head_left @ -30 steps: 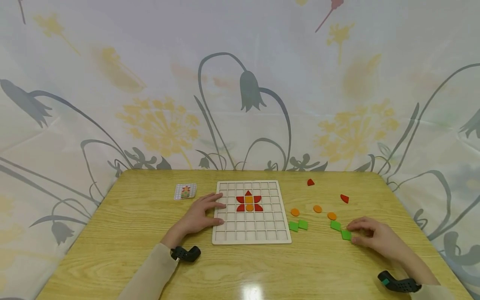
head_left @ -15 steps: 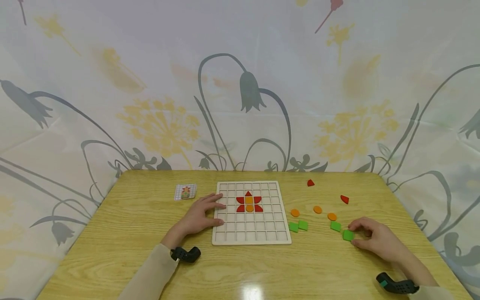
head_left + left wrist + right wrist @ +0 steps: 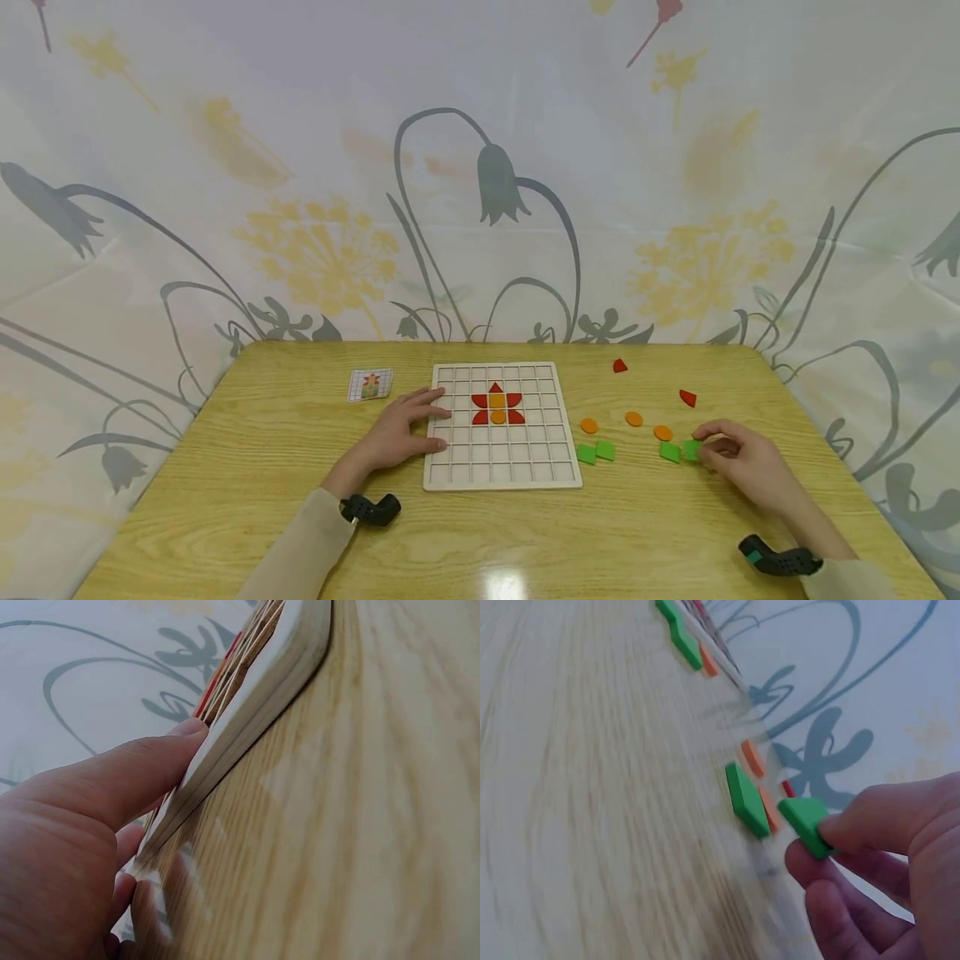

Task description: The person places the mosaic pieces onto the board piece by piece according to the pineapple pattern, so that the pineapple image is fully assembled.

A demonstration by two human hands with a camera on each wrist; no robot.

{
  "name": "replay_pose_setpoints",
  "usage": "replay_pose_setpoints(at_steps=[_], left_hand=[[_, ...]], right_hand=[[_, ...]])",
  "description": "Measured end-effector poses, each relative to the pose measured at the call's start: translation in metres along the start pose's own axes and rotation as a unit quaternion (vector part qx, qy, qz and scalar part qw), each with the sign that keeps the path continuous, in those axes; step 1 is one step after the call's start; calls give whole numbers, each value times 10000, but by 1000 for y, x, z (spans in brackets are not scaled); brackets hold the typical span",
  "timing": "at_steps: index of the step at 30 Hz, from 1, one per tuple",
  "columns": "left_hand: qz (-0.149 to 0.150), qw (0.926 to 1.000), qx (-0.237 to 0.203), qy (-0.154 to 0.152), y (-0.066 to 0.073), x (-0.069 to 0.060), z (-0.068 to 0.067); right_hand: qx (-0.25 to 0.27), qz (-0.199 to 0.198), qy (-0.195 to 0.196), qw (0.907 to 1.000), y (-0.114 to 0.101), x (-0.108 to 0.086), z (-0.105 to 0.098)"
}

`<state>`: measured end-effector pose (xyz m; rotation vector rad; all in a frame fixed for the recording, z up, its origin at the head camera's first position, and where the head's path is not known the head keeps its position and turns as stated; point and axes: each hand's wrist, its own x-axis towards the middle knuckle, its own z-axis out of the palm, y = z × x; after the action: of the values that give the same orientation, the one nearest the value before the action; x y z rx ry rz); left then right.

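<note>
My right hand (image 3: pixel 742 462) pinches a green square tile (image 3: pixel 806 821) between thumb and fingers, tilted and raised off the table in the right wrist view. Just left of it lies another green tile (image 3: pixel 670 452), flat on the wood. My left hand (image 3: pixel 397 429) rests on the left edge of a white grid board (image 3: pixel 457 475), fingers spread and thumb at the rim. Near the board's middle sits a figure of red pieces (image 3: pixel 514 417) around an orange square (image 3: pixel 497 401) and an orange disc (image 3: pixel 498 417).
Two green tiles (image 3: pixel 604 451) lie touching by the board's right edge. Three orange discs (image 3: pixel 633 419) and two red pieces (image 3: pixel 687 398) are scattered to the right. A small pattern card (image 3: pixel 370 384) lies left of the board. A flower-printed curtain (image 3: pixel 480 208) hangs behind the table (image 3: pixel 600 542).
My right hand has taken hold of the nearest green tile and lifted it, moving slightly away from me. The left hand and board have stayed put.
</note>
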<state>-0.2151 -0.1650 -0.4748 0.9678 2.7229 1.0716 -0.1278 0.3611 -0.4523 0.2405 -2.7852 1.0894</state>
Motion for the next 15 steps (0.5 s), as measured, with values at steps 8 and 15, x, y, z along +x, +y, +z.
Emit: replay_pose_setpoints(at_steps=[8,15], left_hand=[[15,10000,5,1,2,-1,-1],[62,10000,6,17,2,-1,-1]], right_hand=[[447,-671,248,9964,-18,16,21],[695,-1009,20,9925,-37,31,44]])
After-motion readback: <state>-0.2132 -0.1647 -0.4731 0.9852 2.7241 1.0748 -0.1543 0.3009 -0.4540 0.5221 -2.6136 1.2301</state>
